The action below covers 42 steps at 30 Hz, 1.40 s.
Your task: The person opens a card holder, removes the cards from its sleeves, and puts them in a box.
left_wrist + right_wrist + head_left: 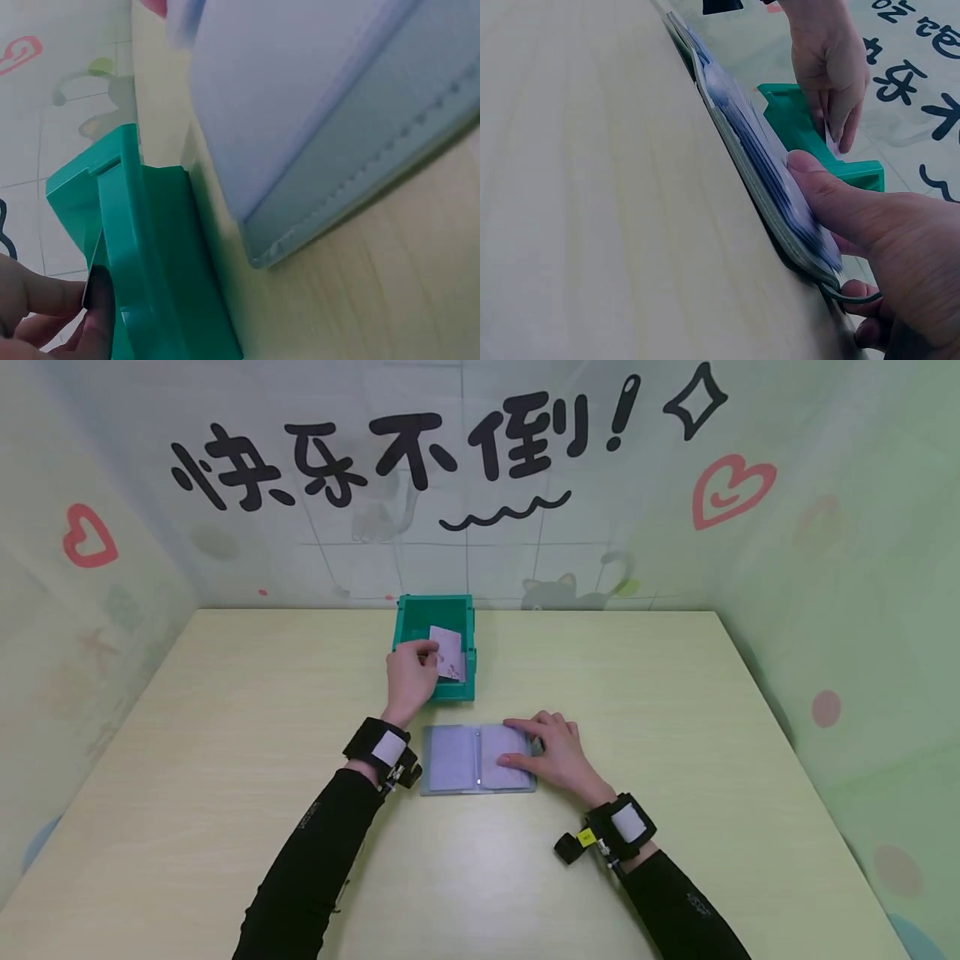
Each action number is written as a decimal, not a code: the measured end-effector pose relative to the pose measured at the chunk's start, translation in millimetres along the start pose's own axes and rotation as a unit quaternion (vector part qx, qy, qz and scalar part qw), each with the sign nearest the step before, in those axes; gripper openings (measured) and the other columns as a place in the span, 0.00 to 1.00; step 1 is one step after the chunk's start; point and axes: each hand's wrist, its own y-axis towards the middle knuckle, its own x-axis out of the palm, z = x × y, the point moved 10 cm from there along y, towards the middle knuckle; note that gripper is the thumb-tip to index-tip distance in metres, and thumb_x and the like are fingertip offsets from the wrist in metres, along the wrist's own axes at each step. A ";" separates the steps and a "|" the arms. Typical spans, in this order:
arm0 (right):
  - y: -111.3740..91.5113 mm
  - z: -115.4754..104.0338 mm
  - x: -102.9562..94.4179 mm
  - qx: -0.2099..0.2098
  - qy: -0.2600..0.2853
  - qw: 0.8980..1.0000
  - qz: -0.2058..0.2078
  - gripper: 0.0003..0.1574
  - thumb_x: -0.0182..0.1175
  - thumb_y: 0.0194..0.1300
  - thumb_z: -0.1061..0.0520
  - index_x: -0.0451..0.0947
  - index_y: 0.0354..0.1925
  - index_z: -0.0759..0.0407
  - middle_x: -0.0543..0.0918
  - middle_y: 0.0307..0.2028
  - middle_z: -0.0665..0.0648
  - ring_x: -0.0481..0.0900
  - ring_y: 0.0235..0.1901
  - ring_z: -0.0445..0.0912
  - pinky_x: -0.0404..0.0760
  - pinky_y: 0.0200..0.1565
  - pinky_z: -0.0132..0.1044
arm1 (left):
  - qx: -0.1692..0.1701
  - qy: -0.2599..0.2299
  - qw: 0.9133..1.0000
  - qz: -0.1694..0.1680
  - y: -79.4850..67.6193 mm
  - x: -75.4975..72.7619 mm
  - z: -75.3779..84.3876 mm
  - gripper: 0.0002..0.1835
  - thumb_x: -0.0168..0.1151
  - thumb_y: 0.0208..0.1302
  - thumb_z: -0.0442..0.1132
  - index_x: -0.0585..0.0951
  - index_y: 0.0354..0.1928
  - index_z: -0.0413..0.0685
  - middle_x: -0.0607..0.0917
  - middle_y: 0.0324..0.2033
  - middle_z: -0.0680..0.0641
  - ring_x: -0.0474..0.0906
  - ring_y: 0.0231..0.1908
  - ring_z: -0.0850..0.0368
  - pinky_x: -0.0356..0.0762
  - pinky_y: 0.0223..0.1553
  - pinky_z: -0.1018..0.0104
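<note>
My left hand pinches a small pale pink card at its left edge, over the green plastic box. Its thumb and finger also show by the box in the left wrist view. Nearer to me lies a small card album, spread flat with lilac pages and a pale grey-blue cover. My right hand holds the album's right side. Its thumb lies on the page stack in the right wrist view, while other fingers curl below, beside the cover's strap.
Part of another pinkish card shows inside the box, behind the held one. The box stands near the back of the light wooden table. Printed cloth walls rise behind and on both sides.
</note>
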 end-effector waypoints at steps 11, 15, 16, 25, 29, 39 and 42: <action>-1.0 -0.5 -2.3 -0.008 0.005 1.000 0.008 0.37 0.75 0.55 0.42 0.81 0.61 0.50 0.77 0.39 0.57 0.69 0.46 0.52 0.57 0.50 0.47 | 0.005 0.119 0.990 -0.075 -0.4 30.6 -2.6 0.15 0.50 0.71 0.27 0.84 0.51 0.30 0.85 0.51 0.32 0.84 0.49 0.41 0.83 0.44 0.54; -1.5 -0.5 -2.9 -0.009 0.004 1.000 0.010 0.37 0.75 0.55 0.42 0.81 0.61 0.50 0.77 0.39 0.57 0.68 0.46 0.52 0.56 0.49 0.46 | -0.011 0.158 0.983 -0.096 -2.1 37.1 -4.2 0.12 0.49 0.72 0.30 0.82 0.35 0.34 0.85 0.34 0.37 0.79 0.34 0.46 0.69 0.27 0.64; -1.6 -0.9 -3.2 -0.010 0.002 1.000 0.011 0.37 0.75 0.55 0.42 0.80 0.61 0.51 0.77 0.38 0.57 0.68 0.46 0.52 0.56 0.49 0.45 | -0.016 0.162 0.982 -0.100 -2.8 38.2 -4.9 0.12 0.49 0.72 0.31 0.81 0.34 0.34 0.84 0.32 0.38 0.78 0.33 0.46 0.67 0.27 0.64; -0.8 -1.4 -2.9 -0.012 -0.005 1.000 0.009 0.38 0.75 0.55 0.41 0.80 0.61 0.52 0.76 0.38 0.56 0.68 0.45 0.51 0.57 0.48 0.45 | -0.009 0.200 0.974 -0.103 -5.6 41.5 -1.7 0.16 0.50 0.71 0.33 0.72 0.22 0.41 0.71 0.20 0.45 0.72 0.27 0.49 0.60 0.23 0.65; -0.5 -0.2 -1.9 -0.008 -0.001 1.000 0.008 0.37 0.75 0.55 0.42 0.80 0.61 0.52 0.76 0.38 0.56 0.68 0.46 0.52 0.57 0.48 0.45 | -0.001 0.210 0.972 -0.106 -6.2 41.8 -1.0 0.18 0.49 0.71 0.33 0.66 0.19 0.45 0.65 0.18 0.48 0.67 0.23 0.52 0.56 0.23 0.65; 0.9 2.2 -0.3 0.002 0.004 1.000 0.006 0.36 0.75 0.55 0.42 0.80 0.60 0.50 0.76 0.40 0.56 0.69 0.47 0.53 0.56 0.50 0.46 | 0.016 0.226 0.968 -0.105 -9.8 40.7 1.4 0.20 0.47 0.71 0.34 0.67 0.17 0.43 0.63 0.16 0.48 0.63 0.22 0.51 0.57 0.25 0.62; 1.4 2.2 -0.4 0.003 0.005 1.000 0.006 0.35 0.75 0.55 0.42 0.81 0.59 0.50 0.76 0.41 0.56 0.69 0.48 0.53 0.56 0.50 0.46 | 0.040 0.208 0.974 -0.080 -14.2 35.3 7.1 0.16 0.48 0.72 0.35 0.81 0.29 0.36 0.79 0.28 0.40 0.74 0.35 0.44 0.72 0.39 0.57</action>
